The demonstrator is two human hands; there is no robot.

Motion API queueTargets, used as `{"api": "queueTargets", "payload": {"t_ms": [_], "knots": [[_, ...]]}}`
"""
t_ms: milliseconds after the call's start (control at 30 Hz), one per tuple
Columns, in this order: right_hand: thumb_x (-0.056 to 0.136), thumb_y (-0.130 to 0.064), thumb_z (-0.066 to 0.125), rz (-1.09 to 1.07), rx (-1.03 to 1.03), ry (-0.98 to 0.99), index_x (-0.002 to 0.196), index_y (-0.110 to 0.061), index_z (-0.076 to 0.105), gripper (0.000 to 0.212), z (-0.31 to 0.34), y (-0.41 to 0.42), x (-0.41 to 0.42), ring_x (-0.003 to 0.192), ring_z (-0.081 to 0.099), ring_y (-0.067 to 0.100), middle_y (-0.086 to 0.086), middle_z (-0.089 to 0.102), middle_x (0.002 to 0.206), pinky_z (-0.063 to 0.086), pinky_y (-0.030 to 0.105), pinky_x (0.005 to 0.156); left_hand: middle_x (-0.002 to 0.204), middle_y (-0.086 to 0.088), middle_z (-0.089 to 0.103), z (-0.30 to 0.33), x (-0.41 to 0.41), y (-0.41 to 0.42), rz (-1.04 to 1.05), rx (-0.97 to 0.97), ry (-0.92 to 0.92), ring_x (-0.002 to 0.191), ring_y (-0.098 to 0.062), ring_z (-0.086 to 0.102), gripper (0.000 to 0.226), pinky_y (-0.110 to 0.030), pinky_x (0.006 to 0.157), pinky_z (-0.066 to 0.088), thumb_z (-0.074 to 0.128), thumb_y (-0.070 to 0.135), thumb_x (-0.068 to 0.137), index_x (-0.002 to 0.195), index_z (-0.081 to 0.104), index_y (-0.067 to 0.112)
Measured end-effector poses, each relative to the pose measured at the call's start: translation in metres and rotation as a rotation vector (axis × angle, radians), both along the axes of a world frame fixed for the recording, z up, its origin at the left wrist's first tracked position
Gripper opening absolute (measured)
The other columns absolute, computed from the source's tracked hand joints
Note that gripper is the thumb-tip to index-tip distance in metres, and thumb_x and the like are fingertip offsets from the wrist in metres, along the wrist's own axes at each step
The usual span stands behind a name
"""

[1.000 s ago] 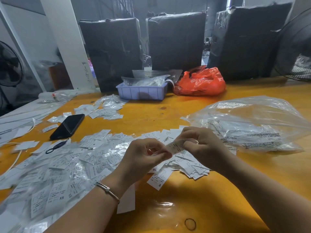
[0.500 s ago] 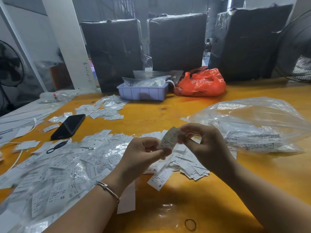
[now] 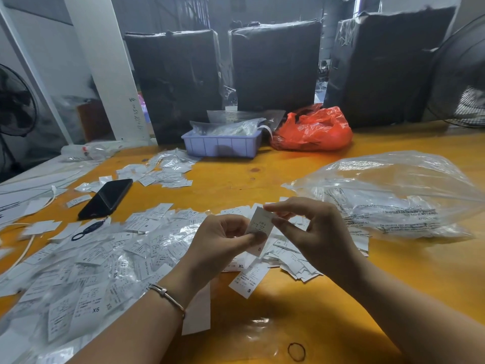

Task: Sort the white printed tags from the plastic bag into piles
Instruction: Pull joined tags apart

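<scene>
Left hand (image 3: 220, 243) and right hand (image 3: 312, 232) pinching one tag (image 3: 259, 224) between fingertips, tag piles (image 3: 110, 258) below, bag (image 3: 393, 195) beyond right fingers

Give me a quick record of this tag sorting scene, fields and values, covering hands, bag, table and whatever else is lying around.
surface: orange wooden table
held item: white printed tag, pinched by left hand and right hand
source: clear plastic bag, right of the hands
loose tags: scattered left and under the hands
other items: black phone, lilac plastic tray, red plastic bag
</scene>
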State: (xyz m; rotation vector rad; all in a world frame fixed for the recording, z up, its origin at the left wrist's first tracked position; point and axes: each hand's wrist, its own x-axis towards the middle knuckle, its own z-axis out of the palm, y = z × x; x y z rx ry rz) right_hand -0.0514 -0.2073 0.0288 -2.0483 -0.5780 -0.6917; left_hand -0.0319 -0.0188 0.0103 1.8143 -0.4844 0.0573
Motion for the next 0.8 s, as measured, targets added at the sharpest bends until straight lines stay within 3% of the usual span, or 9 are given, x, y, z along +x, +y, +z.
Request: {"api": "queueTargets", "payload": {"t_ms": [200, 333, 467, 533, 600, 733, 800], "knots": [[0.081, -0.007, 0.072, 0.060, 0.008, 0.054, 0.091, -0.015, 0.077, 0.014, -0.001, 0.003, -0.002, 0.077, 0.065, 0.007, -0.007, 0.071, 0.082, 0.053, 0.039, 0.065, 0.086, -0.017, 0.074, 0.000, -0.001, 0.001, -0.016, -0.017, 0.000, 0.086, -0.036, 0.070, 0.025, -0.050, 0.077, 0.056, 0.078, 0.031, 0.074, 0.088, 0.077, 0.010], [0.081, -0.015, 0.073, 0.118, -0.007, 0.133, 0.090, -0.016, 0.078, 0.011, -0.002, 0.004, -0.001, 0.082, 0.065, 0.009, -0.006, 0.071, 0.085, 0.054, 0.038, 0.072, 0.084, -0.010, 0.075, -0.001, 0.001, 0.001, -0.025, -0.007, -0.020, 0.085, -0.027, 0.071, 0.003, -0.032, 0.074, 0.056, 0.075, 0.014, 0.081, 0.083, 0.078, 0.014], [0.082, -0.017, 0.072, 0.108, -0.042, 0.139, 0.094, -0.018, 0.077, 0.013, -0.002, 0.002, 0.001, 0.083, 0.064, 0.007, -0.009, 0.070, 0.086, 0.054, 0.035, 0.073, 0.082, -0.005, 0.076, 0.001, 0.001, 0.001, -0.015, 0.001, -0.026, 0.083, -0.018, 0.071, 0.011, -0.022, 0.071, 0.056, 0.074, 0.026, 0.076, 0.082, 0.078, 0.017], [0.082, -0.018, 0.070, 0.043, -0.063, 0.137, 0.097, -0.019, 0.076, 0.016, -0.001, -0.005, 0.006, 0.082, 0.064, 0.006, -0.010, 0.070, 0.087, 0.054, 0.035, 0.075, 0.083, -0.003, 0.076, 0.004, 0.002, 0.005, 0.018, 0.003, -0.025, 0.083, -0.016, 0.071, 0.015, -0.022, 0.069, 0.057, 0.075, 0.030, 0.074, 0.082, 0.078, 0.018], [0.083, -0.021, 0.067, -0.092, -0.162, 0.154, 0.099, -0.020, 0.073, 0.018, -0.002, -0.016, 0.015, 0.082, 0.062, 0.005, -0.009, 0.070, 0.089, 0.053, 0.034, 0.078, 0.085, 0.002, 0.076, 0.005, 0.005, 0.011, 0.095, 0.049, -0.059, 0.084, -0.016, 0.070, 0.005, -0.028, 0.071, 0.058, 0.074, 0.021, 0.081, 0.085, 0.076, 0.022], [0.086, -0.022, 0.060, -0.380, -0.367, 0.262, 0.102, -0.020, 0.071, 0.019, -0.008, -0.040, 0.034, 0.092, 0.061, 0.014, -0.003, 0.070, 0.104, 0.047, 0.035, 0.087, 0.086, 0.011, 0.069, 0.007, 0.012, 0.025, 0.361, 0.254, -0.195, 0.081, -0.008, 0.063, 0.029, -0.022, 0.062, 0.053, 0.056, 0.010, 0.095, 0.089, 0.067, 0.035], [0.087, -0.019, 0.058, -0.480, -0.398, 0.264, 0.103, -0.019, 0.071, 0.021, -0.009, -0.049, 0.039, 0.099, 0.061, 0.019, -0.001, 0.070, 0.109, 0.045, 0.038, 0.091, 0.085, 0.011, 0.067, 0.007, 0.015, 0.030, 0.463, 0.325, -0.198, 0.078, -0.012, 0.061, 0.029, -0.031, 0.058, 0.051, 0.049, 0.010, 0.097, 0.087, 0.065, 0.033]]}}
